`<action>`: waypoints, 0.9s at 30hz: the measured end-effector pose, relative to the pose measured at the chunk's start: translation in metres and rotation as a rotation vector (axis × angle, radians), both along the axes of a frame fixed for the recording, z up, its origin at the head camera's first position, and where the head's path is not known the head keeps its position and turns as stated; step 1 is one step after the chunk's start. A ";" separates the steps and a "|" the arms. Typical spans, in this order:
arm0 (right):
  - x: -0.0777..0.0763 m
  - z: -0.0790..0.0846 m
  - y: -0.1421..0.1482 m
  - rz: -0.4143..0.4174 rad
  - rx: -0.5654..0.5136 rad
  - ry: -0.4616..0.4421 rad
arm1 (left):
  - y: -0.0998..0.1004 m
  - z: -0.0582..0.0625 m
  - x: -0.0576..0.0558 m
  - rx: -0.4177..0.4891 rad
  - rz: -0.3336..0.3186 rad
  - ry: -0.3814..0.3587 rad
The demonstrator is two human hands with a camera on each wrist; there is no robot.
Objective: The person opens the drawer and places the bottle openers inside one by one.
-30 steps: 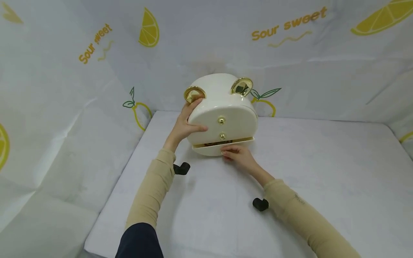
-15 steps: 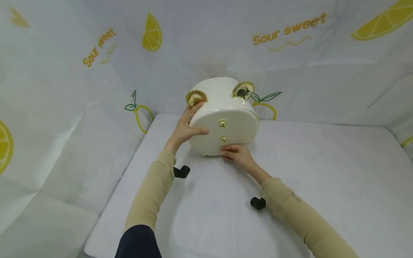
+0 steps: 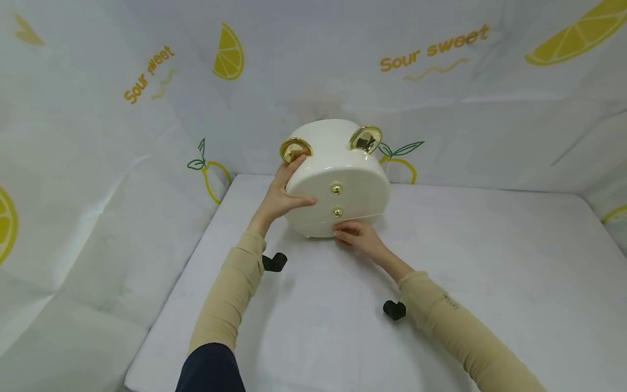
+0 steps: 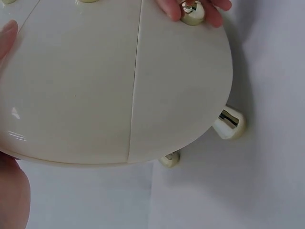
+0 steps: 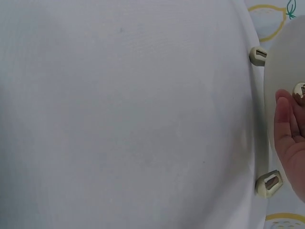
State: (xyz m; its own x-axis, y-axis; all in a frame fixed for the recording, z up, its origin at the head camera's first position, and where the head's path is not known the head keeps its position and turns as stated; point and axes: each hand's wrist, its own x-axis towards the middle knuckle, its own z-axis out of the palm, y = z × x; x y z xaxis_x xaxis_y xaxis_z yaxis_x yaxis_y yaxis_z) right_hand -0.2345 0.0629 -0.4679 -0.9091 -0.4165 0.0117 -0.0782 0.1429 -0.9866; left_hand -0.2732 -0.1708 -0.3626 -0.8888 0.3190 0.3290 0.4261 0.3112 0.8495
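Note:
A glossy white storage box (image 3: pixel 360 188) with two round gold ears (image 3: pixel 366 139) stands upright at the back of the table. Gold knobs (image 3: pixel 336 188) run down its front. Its bottom drawer (image 4: pixel 181 76) is closed, leaving only a thin seam. My left hand (image 3: pixel 280 197) grips the box's left side, thumb lying on the front and fingers reaching up beside the left ear. Low on the front, my right hand (image 3: pixel 360 238) pinches the bottom drawer's knob (image 4: pixel 193 14), which shows between the fingers in the left wrist view.
Short gold feet (image 4: pixel 231 122) hold the box up off the white table cover (image 3: pixel 460 245). Behind it hangs a white backdrop (image 3: pixel 313 65) printed with lemons. Black camera mounts (image 3: pixel 394 310) stick out from both beige sleeves (image 3: pixel 230 294).
The bottom drawer, a little open one second ago, has gone in flush with the front, the right hand staying at its knob. The left hand keeps its hold on the box.

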 end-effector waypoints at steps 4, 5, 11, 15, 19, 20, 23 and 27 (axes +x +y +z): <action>0.000 0.006 0.008 0.075 0.195 0.091 | -0.001 -0.014 -0.013 -0.037 0.031 -0.053; 0.000 0.008 0.009 0.094 0.233 0.108 | -0.002 -0.014 -0.014 -0.048 0.037 -0.065; 0.003 0.025 0.020 0.187 0.303 0.129 | -0.004 -0.015 -0.016 -0.152 0.041 0.071; 0.008 0.049 0.038 0.187 0.343 0.200 | -0.008 -0.010 -0.010 -0.269 0.070 0.200; 0.018 0.072 0.061 0.148 0.392 0.270 | -0.016 -0.004 0.005 -0.384 0.113 0.309; 0.021 0.076 0.068 0.134 0.401 0.285 | -0.018 -0.003 0.008 -0.418 0.125 0.338; 0.031 0.090 0.091 0.075 0.434 0.327 | -0.026 0.001 0.021 -0.510 0.145 0.363; 0.046 0.105 0.123 -0.036 0.494 0.384 | -0.036 0.003 0.038 -0.609 0.171 0.348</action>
